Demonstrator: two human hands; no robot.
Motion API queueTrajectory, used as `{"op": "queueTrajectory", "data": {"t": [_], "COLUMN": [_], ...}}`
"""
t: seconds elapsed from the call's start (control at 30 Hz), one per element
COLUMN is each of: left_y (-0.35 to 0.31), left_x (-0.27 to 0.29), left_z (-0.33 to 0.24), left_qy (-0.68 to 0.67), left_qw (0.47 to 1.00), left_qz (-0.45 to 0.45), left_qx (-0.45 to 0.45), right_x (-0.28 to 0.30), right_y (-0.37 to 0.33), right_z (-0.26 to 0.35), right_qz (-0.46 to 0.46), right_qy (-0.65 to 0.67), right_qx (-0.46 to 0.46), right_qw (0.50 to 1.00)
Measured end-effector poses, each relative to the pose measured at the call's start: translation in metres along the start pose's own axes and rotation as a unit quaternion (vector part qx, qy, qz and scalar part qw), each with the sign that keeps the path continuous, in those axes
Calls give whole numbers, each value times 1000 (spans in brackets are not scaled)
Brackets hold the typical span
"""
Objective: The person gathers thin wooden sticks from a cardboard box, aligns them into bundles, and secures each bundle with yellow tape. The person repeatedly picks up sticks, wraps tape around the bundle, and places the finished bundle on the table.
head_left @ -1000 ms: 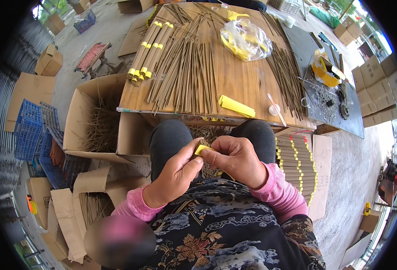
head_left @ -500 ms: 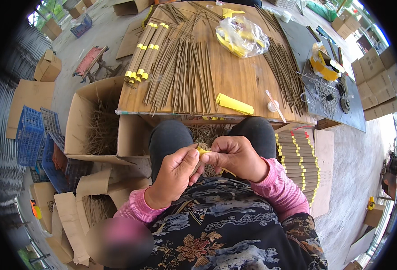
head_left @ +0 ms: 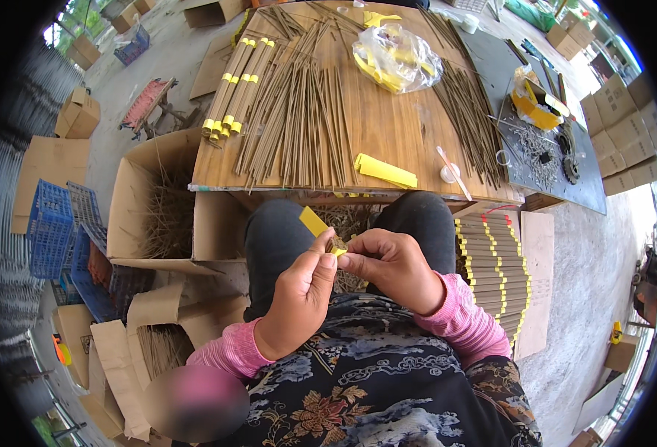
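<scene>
Above my lap, my left hand (head_left: 301,292) is closed round a bundle of brown incense sticks (head_left: 338,243), its end pointing up at me. A yellow paper strip (head_left: 314,222) goes round the bundle near that end, with its loose tail sticking out past my left fingers, up and to the left. My right hand (head_left: 397,270) pinches the strip against the bundle's right side with thumb and forefinger. The rest of the bundle is hidden by my hands. On the table (head_left: 388,134) ahead lie loose incense sticks (head_left: 298,123) and a stack of yellow paper strips (head_left: 385,170).
Yellow-banded bundles (head_left: 231,89) lie at the table's left. Near them sits a plastic bag (head_left: 399,59) of yellow paper; a small white pot (head_left: 450,174) with a stick stands at the front edge. More banded bundles (head_left: 492,268) lie by my right knee. A cardboard box (head_left: 150,208) of sticks stands left.
The yellow strip's loose tail, earlier hanging below my right hand, now sticks out up and left beyond the bundle. My left hand has turned, bringing the bundle's end into view.
</scene>
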State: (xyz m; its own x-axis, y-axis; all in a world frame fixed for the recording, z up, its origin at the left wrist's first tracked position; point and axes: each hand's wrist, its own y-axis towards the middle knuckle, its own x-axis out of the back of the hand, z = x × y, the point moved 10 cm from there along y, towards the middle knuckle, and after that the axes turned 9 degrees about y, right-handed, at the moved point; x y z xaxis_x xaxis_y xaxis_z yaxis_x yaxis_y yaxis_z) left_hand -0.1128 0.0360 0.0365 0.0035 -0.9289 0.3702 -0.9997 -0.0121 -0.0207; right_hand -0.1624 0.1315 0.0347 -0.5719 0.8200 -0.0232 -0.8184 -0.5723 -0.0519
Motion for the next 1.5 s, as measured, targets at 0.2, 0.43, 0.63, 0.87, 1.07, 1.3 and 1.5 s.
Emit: {"op": "queueTrajectory", "data": {"t": [0.2, 0.43, 0.63, 0.87, 1.07, 1.3, 1.5], "left_y": [-1, -4, -3, -6, -8, -8, -3], "left_x": [-12, -31, -42, -52, -59, -53, -43], "left_z": [1, 3, -3, 5, 5, 10, 9], "left_qy": [-29, -177, -276, -315, -334, -343, -341], "left_qw": [998, 965, 929, 907, 889, 896, 905], "left_qz": [63, 188, 239, 246, 274, 247, 221], "left_qx": [-8, 34, 54, 133, 150, 137, 129], "right_x": [-4, -15, -10, -8, -7, -5, 14], "right_y": [-5, -6, -10, -8, -8, -2, -7], "right_z": [-9, -14, -8, 20, 24, 2, 41], "right_qz": [55, 175, 190, 233, 268, 250, 38], "right_qy": [44, 171, 116, 5, -15, 7, -160], "right_qx": [-23, 2, 28, 122, 112, -12, 226], "right_qw": [997, 970, 974, 965, 957, 968, 960]}}
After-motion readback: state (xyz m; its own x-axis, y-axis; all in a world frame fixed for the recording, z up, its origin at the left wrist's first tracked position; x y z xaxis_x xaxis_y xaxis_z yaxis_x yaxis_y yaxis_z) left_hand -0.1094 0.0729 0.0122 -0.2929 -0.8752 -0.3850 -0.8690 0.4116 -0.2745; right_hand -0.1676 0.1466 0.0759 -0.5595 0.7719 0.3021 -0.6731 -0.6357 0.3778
